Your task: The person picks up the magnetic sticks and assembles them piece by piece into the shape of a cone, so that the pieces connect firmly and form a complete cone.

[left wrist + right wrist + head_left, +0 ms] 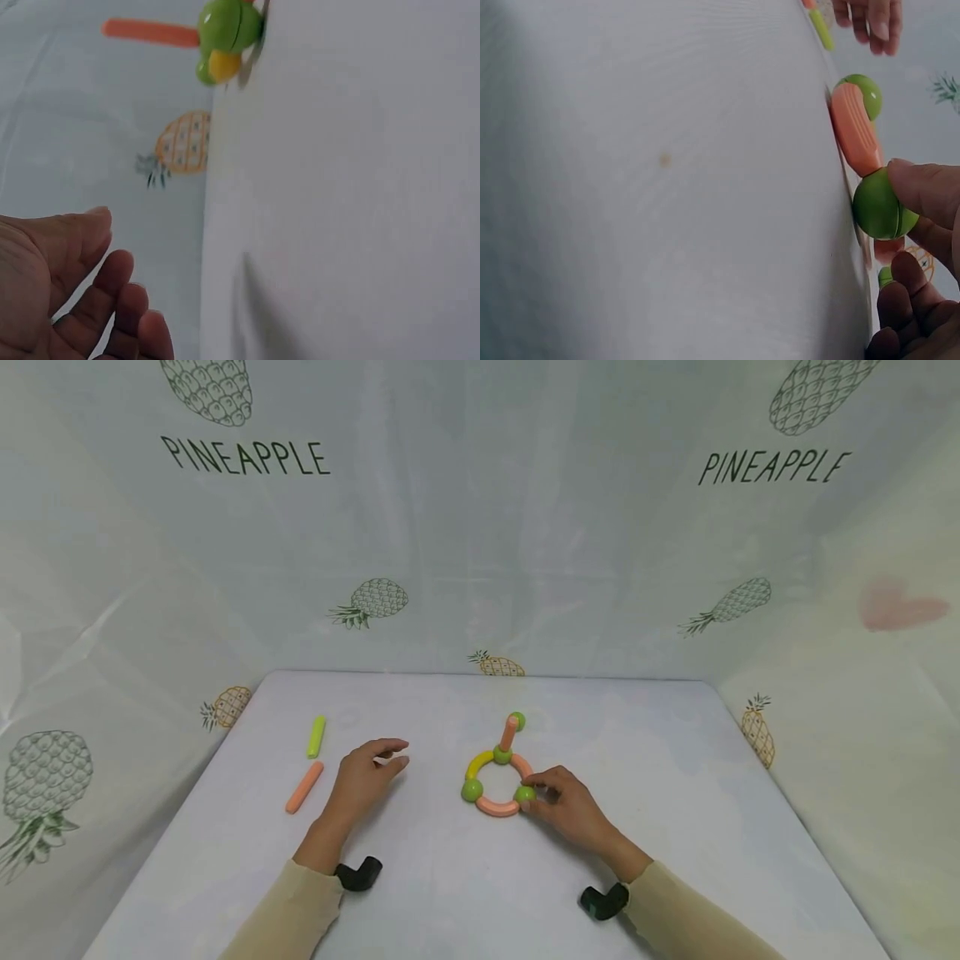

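Sitting on the table (450, 885) midway between its side edges, our ring (497, 807) has its rightmost green ball (527, 794) pinched by our right hand (568, 806); our left hand (366, 777) hovers, thumb and fingers parted, near an orange stick (304, 787) and yellow-green stick (317, 737) toward the left edge.

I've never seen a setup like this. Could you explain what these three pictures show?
There is no machine here, only a person's bare left hand and right hand. The wide picture is taken from the person's head, looking forward and down. The other two are taken from the left and right wrists. On the white table lie a lime rod, an orange rod and a ring of curved pieces joined by green balls. A second orange rod stands up from the ring. The right hand pinches one of the ring's green balls; the left hand holds nothing.
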`<state>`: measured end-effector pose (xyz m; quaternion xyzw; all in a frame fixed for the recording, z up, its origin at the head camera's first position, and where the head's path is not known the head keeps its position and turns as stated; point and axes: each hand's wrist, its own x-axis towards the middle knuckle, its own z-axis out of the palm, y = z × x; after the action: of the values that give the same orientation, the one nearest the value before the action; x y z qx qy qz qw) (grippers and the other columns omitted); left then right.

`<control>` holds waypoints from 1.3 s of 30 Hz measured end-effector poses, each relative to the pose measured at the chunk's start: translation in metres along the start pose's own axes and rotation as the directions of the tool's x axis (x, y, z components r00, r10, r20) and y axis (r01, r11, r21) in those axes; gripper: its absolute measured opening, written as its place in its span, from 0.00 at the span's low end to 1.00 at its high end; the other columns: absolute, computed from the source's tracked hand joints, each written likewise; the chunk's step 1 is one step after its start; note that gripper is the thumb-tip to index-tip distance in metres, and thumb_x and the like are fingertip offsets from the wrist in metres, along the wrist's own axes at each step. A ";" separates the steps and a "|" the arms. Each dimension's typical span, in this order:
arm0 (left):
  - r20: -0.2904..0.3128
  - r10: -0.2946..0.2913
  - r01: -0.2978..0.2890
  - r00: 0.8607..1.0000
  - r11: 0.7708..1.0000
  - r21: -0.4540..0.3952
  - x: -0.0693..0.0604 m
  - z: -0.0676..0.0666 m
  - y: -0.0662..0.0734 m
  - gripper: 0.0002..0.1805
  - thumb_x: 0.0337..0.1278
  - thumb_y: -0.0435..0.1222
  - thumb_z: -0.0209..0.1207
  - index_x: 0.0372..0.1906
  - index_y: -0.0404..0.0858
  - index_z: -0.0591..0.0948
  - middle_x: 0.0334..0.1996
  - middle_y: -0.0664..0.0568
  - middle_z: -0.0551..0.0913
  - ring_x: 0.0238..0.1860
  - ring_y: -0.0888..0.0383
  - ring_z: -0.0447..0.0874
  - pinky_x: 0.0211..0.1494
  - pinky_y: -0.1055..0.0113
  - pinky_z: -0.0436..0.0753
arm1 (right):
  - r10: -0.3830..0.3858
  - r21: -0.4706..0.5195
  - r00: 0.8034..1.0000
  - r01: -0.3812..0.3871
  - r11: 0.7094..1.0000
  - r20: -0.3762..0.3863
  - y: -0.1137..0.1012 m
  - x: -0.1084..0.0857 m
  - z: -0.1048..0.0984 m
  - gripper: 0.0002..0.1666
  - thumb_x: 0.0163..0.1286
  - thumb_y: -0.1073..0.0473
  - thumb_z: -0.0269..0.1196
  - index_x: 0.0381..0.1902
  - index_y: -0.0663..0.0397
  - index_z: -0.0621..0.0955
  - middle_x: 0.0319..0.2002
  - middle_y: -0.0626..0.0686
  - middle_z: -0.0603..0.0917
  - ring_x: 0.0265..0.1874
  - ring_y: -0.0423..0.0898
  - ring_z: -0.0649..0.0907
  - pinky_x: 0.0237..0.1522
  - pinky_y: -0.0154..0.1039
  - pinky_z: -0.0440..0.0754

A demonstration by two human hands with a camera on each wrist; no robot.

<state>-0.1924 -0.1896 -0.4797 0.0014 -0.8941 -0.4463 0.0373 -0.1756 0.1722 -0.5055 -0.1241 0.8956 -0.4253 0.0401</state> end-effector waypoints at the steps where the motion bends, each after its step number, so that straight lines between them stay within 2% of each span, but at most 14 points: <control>1: -0.006 -0.004 0.004 1.000 1.000 0.009 -0.002 -0.008 -0.004 0.18 0.71 0.44 0.67 0.62 0.48 0.86 0.59 0.46 0.85 0.52 0.48 0.84 0.51 0.57 0.83 | 0.000 0.001 1.000 0.000 1.000 0.000 0.000 0.000 0.000 0.19 0.67 0.53 0.76 0.55 0.45 0.88 0.49 0.45 0.82 0.45 0.42 0.77 0.51 0.39 0.77; 6: -0.039 -0.032 0.034 0.999 0.997 0.062 -0.010 -0.044 -0.024 0.21 0.71 0.45 0.66 0.64 0.44 0.85 0.61 0.42 0.84 0.57 0.45 0.81 0.51 0.58 0.80 | -0.008 0.007 1.000 0.008 1.000 -0.003 0.000 -0.001 0.000 0.19 0.67 0.53 0.76 0.55 0.46 0.88 0.48 0.46 0.83 0.45 0.43 0.77 0.50 0.39 0.77; 9: -0.064 -0.075 0.081 0.995 0.993 0.088 -0.016 -0.062 -0.033 0.23 0.71 0.46 0.66 0.65 0.41 0.84 0.61 0.39 0.82 0.60 0.44 0.78 0.53 0.57 0.78 | -0.006 0.005 1.000 0.006 1.000 -0.004 -0.001 -0.001 0.000 0.19 0.67 0.53 0.76 0.55 0.46 0.88 0.48 0.46 0.83 0.45 0.43 0.77 0.50 0.39 0.77; 13: -0.077 -0.127 0.135 0.989 0.984 0.114 -0.024 -0.081 -0.047 0.27 0.72 0.50 0.65 0.67 0.39 0.82 0.64 0.37 0.80 0.61 0.42 0.75 0.53 0.55 0.77 | -0.003 0.003 1.000 0.003 1.000 -0.006 -0.001 -0.001 -0.001 0.18 0.67 0.53 0.76 0.55 0.45 0.88 0.49 0.46 0.82 0.45 0.43 0.77 0.50 0.38 0.77; 17: -0.077 -0.166 0.176 0.983 0.973 0.146 -0.031 -0.093 -0.060 0.33 0.72 0.56 0.63 0.69 0.38 0.80 0.66 0.37 0.79 0.65 0.40 0.73 0.54 0.52 0.78 | 0.001 0.001 1.000 -0.001 1.000 -0.005 -0.001 -0.001 -0.001 0.18 0.68 0.53 0.76 0.55 0.45 0.88 0.49 0.46 0.82 0.46 0.43 0.77 0.50 0.38 0.77; 20: -0.063 -0.196 0.203 0.979 0.967 0.155 -0.036 -0.100 -0.070 0.36 0.71 0.58 0.63 0.70 0.37 0.79 0.67 0.35 0.78 0.66 0.37 0.73 0.56 0.47 0.79 | -0.001 0.004 1.000 0.001 1.000 -0.003 -0.001 -0.001 -0.001 0.18 0.68 0.53 0.76 0.55 0.45 0.88 0.49 0.46 0.82 0.46 0.43 0.77 0.50 0.38 0.77; 24: -0.026 -0.205 0.207 0.978 0.964 0.166 -0.039 -0.104 -0.081 0.36 0.70 0.54 0.65 0.71 0.34 0.76 0.67 0.32 0.77 0.66 0.35 0.73 0.61 0.42 0.77 | -0.002 0.009 1.000 0.002 1.000 -0.003 -0.001 -0.001 0.000 0.18 0.68 0.53 0.76 0.55 0.45 0.89 0.48 0.46 0.83 0.46 0.43 0.77 0.51 0.39 0.77; 28: -0.014 -0.188 0.187 0.982 0.964 0.191 -0.039 -0.103 -0.088 0.35 0.68 0.51 0.68 0.69 0.32 0.76 0.63 0.34 0.80 0.60 0.39 0.76 0.57 0.48 0.77 | 0.006 0.014 1.000 -0.006 1.000 -0.001 -0.001 -0.001 0.000 0.18 0.68 0.53 0.76 0.54 0.44 0.89 0.48 0.45 0.82 0.46 0.43 0.78 0.51 0.40 0.77; 31: -0.029 -0.168 0.170 0.985 0.961 0.216 -0.037 -0.101 -0.090 0.32 0.66 0.47 0.70 0.67 0.33 0.78 0.58 0.37 0.83 0.55 0.43 0.77 0.52 0.55 0.76 | 0.012 0.014 1.000 -0.011 1.000 -0.001 -0.001 -0.002 -0.001 0.18 0.67 0.53 0.76 0.54 0.44 0.89 0.48 0.45 0.82 0.46 0.43 0.78 0.52 0.40 0.77; 34: -0.043 -0.157 0.163 0.987 0.959 0.231 -0.035 -0.098 -0.090 0.28 0.66 0.43 0.70 0.65 0.32 0.79 0.55 0.37 0.85 0.52 0.44 0.77 0.49 0.57 0.76 | 0.010 0.007 1.000 -0.010 1.000 -0.005 -0.001 -0.002 0.000 0.18 0.67 0.53 0.76 0.54 0.44 0.89 0.48 0.45 0.83 0.46 0.43 0.77 0.51 0.39 0.77; 39: -0.032 -0.128 0.132 0.991 0.963 0.235 -0.032 -0.095 -0.088 0.23 0.68 0.38 0.68 0.63 0.33 0.82 0.58 0.33 0.84 0.56 0.38 0.80 0.54 0.46 0.80 | 0.008 -0.001 1.000 -0.008 1.000 -0.010 0.000 -0.002 0.000 0.18 0.67 0.55 0.76 0.54 0.44 0.89 0.48 0.44 0.83 0.45 0.42 0.77 0.51 0.38 0.77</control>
<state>-0.1563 -0.3175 -0.4947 0.0680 -0.9385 -0.3383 0.0148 -0.1733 0.1727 -0.5059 -0.1182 0.8965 -0.4254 0.0373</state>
